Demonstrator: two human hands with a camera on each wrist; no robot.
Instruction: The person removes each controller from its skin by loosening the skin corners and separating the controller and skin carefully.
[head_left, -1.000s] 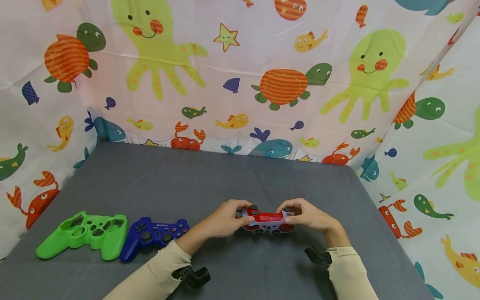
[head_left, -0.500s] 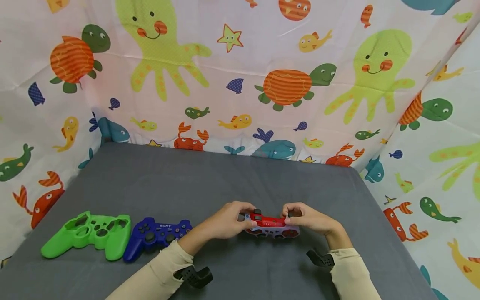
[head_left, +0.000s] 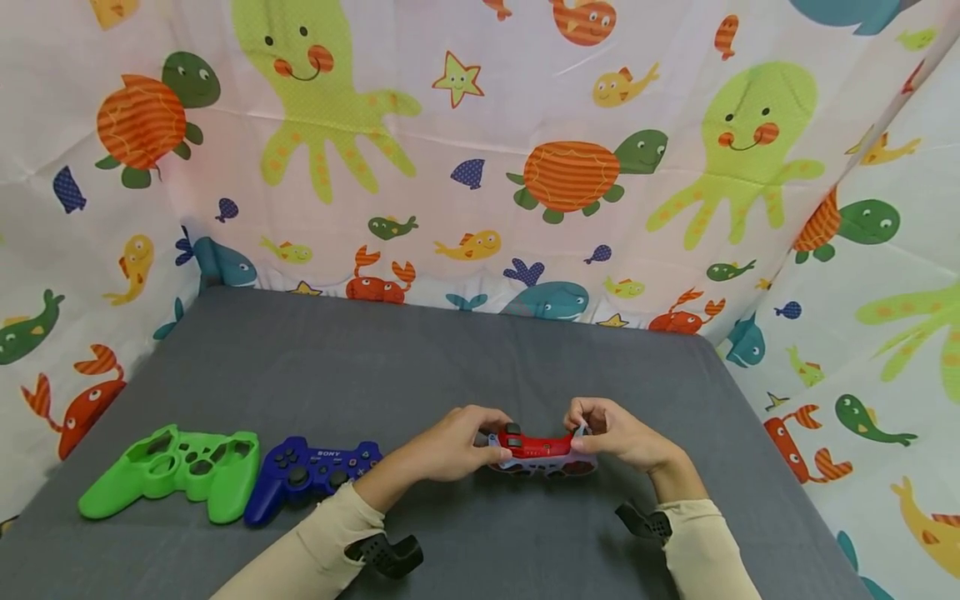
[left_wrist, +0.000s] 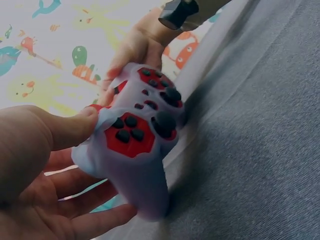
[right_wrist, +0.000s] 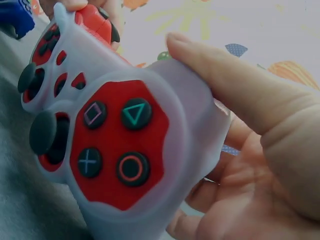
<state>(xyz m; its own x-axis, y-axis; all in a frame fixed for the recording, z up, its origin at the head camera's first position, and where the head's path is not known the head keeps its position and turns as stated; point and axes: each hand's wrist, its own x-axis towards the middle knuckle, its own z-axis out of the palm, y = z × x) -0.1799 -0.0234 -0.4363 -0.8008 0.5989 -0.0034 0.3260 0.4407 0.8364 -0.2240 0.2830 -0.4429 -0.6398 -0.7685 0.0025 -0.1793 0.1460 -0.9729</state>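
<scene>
A red game controller [head_left: 542,447] sits in a translucent whitish silicone cover [head_left: 547,467], tilted with its shoulder side facing up in the head view. My left hand [head_left: 453,446] grips its left end, thumb at the shoulder corner and fingers behind, as the left wrist view shows. At the right end, my right hand [head_left: 618,433] pinches the cover near the shoulder corner, where a pale edge stands up between thumb and fingers. Red face plates [left_wrist: 130,142] and dark buttons show through the cover's openings. In the right wrist view, the cover [right_wrist: 175,105] wraps the symbol-button side.
A blue controller [head_left: 318,467] lies on the grey tabletop [head_left: 420,350], left of my left forearm. Beside it, further left, lies a green controller cover [head_left: 176,471]. A curtain [head_left: 480,192] printed with sea animals stands along the back and sides.
My right fingers have shifted at the controller's right shoulder, and a pale edge of the cover now rises between them. My left hand keeps its grip. The head view has swayed slightly.
</scene>
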